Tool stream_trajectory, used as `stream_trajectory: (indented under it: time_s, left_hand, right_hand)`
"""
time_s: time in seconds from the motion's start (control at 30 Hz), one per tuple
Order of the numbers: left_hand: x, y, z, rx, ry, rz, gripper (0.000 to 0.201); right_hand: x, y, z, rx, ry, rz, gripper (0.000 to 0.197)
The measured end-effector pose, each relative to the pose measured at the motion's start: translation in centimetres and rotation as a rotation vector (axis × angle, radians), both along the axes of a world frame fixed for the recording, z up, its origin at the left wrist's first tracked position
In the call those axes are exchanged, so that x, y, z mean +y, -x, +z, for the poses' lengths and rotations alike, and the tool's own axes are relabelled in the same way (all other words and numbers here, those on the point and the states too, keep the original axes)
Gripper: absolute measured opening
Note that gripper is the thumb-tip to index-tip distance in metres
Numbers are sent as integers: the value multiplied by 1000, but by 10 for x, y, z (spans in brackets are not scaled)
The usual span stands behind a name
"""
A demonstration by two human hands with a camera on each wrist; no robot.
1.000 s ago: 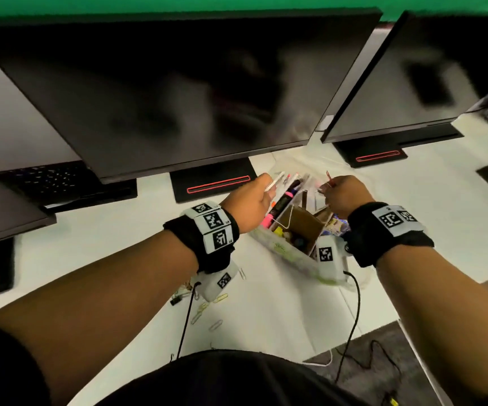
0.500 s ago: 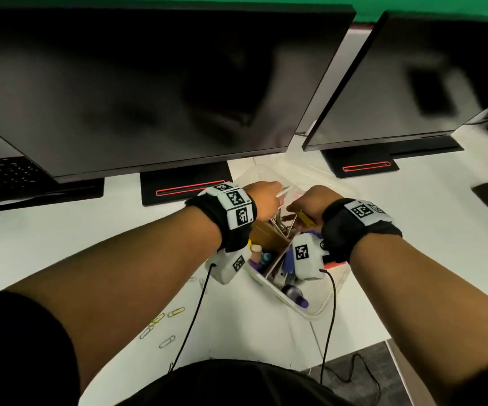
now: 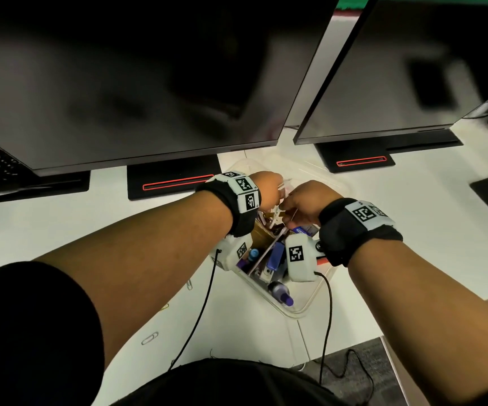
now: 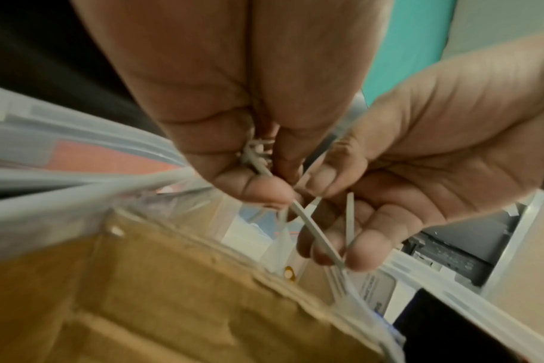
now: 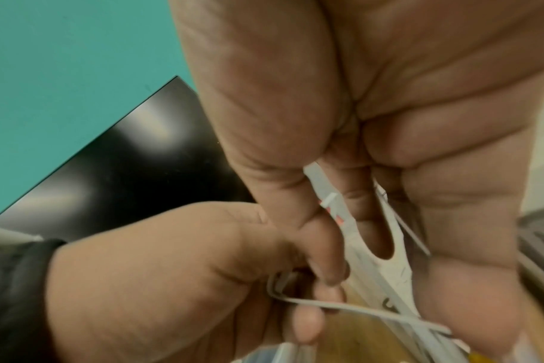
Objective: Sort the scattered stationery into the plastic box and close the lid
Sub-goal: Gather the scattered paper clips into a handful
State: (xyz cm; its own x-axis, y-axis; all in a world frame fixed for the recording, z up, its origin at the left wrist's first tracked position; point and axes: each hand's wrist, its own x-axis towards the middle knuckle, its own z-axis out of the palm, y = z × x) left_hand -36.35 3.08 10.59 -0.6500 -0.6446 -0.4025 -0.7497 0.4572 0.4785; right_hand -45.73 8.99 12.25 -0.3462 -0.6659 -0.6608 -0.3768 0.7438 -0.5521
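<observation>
A clear plastic box (image 3: 301, 310) sits open on the white desk, holding a cardboard divider (image 3: 262, 234), a purple marker (image 3: 281, 291) and other stationery. Both hands meet over its far end. My left hand (image 3: 267, 190) pinches a bunch of thin white cable ties (image 4: 314, 230) between thumb and fingers. My right hand (image 3: 304, 202) curls round the same ties (image 5: 342, 221), its fingers touching the left hand's. One tie bends in a loop (image 5: 326, 304) between the hands. The divider (image 4: 171, 294) lies right under them.
Two dark monitors (image 3: 149, 83) (image 3: 398, 68) on black stands loom just behind the box. Paper clips (image 3: 150, 337) (image 3: 190, 284) lie on the desk at the lower left. Black cables (image 3: 196, 317) hang from both wrist cameras. The desk's edge and grey floor (image 3: 351, 373) are at the lower right.
The hands, apart over the box a second ago, have come together and lowered onto its far end. Both now hold the white ties.
</observation>
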Motion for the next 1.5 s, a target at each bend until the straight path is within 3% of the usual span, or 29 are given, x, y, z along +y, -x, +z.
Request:
stream_trajectory:
  time_s: [0.23, 0.33, 0.43, 0.5, 0.6, 0.77, 0.9, 1.13, 1.27, 1.4, 1.5]
  left_hand:
    - [1, -10, 3, 292, -212, 189, 22]
    - [1, -14, 4, 328, -441, 283, 31]
    - [2, -19, 1, 266, -508, 295, 42]
    - [4, -23, -1, 244, -487, 302, 48]
    - [5, -30, -1, 245, -425, 294, 47]
    - [2, -57, 2, 316, -323, 332, 36]
    - [-2, -105, 8, 329, -207, 325, 31]
    - [-4, -212, 2, 114, -44, 291, 27]
    - [6, -266, -16, -65, -13, 247, 34]
    - [19, -313, -47, -230, -38, 222, 39]
    - [27, -343, -71, -331, -8, 270, 56]
  right_hand:
    - [2, -4, -4, 45, 93, 23, 11]
    - [4, -5, -5, 62, 127, -1, 10]
    - [8, -5, -13, 32, 132, 18, 15]
    - [10, -4, -16, -23, 140, -19, 32]
    - [9, -1, -15, -52, 152, -73, 38]
    - [5, -11, -2, 62, 159, -8, 23]
    - [5, -46, 14, -6, 261, 46, 8]
    - [-2, -147, 15, -70, 393, 246, 8]
    - [5, -192, -10, 8, 306, 485, 12]
    - [21, -211, -54, 221, 120, 756, 47]
    - [37, -210, -89, 382, -56, 827, 96]
